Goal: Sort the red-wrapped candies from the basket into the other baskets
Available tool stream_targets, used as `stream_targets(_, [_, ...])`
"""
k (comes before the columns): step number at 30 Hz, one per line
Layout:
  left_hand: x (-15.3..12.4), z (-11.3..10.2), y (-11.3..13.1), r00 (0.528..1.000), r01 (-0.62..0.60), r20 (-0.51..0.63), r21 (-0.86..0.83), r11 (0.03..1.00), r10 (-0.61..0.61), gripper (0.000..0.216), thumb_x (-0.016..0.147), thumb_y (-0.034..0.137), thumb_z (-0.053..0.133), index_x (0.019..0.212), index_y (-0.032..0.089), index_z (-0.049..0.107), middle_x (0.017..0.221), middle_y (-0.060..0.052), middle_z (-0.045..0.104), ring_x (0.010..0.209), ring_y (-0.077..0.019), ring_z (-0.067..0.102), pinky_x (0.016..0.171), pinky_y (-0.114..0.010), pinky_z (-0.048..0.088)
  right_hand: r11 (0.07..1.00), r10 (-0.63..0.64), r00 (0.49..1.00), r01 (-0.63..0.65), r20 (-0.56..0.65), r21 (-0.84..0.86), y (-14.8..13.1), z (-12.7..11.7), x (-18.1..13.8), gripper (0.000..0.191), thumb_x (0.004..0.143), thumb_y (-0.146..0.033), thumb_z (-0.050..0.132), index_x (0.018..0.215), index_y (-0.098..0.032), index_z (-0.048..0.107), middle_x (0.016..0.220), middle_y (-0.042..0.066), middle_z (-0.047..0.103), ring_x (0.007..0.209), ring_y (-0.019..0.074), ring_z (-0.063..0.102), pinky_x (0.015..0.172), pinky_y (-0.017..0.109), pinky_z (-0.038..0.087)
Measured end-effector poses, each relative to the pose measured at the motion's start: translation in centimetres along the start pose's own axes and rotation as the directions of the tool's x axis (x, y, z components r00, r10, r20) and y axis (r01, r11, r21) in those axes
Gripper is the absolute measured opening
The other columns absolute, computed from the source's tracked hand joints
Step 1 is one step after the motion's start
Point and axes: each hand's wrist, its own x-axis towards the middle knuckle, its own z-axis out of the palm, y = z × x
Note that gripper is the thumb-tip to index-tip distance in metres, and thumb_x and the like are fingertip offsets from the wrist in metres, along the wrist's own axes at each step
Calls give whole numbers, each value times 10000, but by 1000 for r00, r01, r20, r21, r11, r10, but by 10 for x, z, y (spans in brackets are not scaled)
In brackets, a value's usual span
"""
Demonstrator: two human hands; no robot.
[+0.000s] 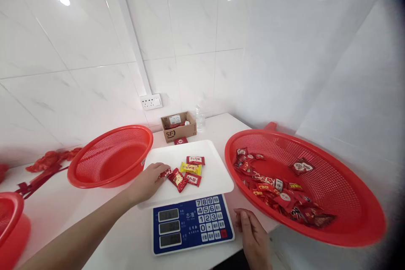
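Observation:
My left hand [148, 182] rests on the white tray [218, 177] of an electronic scale, its fingers pinched on a small red wrapped candy [165, 173]. Several more wrapped candies, red ones and a yellow one [190, 168], lie on the tray just right of that hand. My right hand [251, 233] lies on the table edge beside the scale's blue keypad [193, 223], fingers loosely curled and holding nothing. A large red mesh basket [344, 168] at the right holds a pile of red wrapped candies [278, 190].
An empty red mesh basket [110, 156] stands left of the scale. Another red basket [11, 223] is at the far left edge, with red ribbon-like material [47, 162] behind it. A small cardboard box [179, 126] and a wall socket [151, 101] are at the back by the tiled wall.

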Motion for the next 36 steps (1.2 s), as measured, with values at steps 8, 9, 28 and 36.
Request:
stream_targets(8, [12, 15, 31, 998, -40, 51, -61, 997, 44, 617, 851, 529, 458, 1389, 243, 361, 1509, -84, 279, 1373, -269, 266, 1087, -414, 305, 999, -32, 998, 33, 60, -29, 6, 0, -2, 478, 808, -617, 449, 799, -184, 650, 702, 61, 679, 648, 201, 644, 589, 272, 529])
stream_targets(9, [12, 18, 35, 993, -63, 93, -62, 996, 69, 673, 833, 553, 477, 1414, 252, 318, 1530, -83, 225, 1393, -283, 208, 1100, -443, 273, 998, -63, 997, 64, 55, -20, 4, 0, -4, 455, 820, -596, 451, 784, -187, 645, 682, 56, 672, 628, 195, 638, 568, 264, 526])
stream_targets(28, [29, 20, 2, 894, -437, 14, 243, 866, 447, 433, 853, 106, 435, 1277, 176, 487, 1356, -128, 496, 1234, -261, 461, 1035, -440, 373, 639, -93, 670, 607, 736, -472, -129, 76, 67, 722, 768, -434, 616, 1418, -271, 346, 1548, 87, 180, 1415, 337, 39, 1102, 547, 131])
stream_targets(36, [24, -9, -26, 921, -302, -133, 349, 887, 366, 477, 841, 15, 373, 1252, 215, 509, 1251, -82, 578, 1144, -216, 522, 912, -344, 467, 596, -50, 647, 630, 761, -497, -125, 81, 65, 601, 843, -446, 505, 1405, -281, 370, 1553, 75, 159, 1421, 289, 62, 1117, 505, 60])
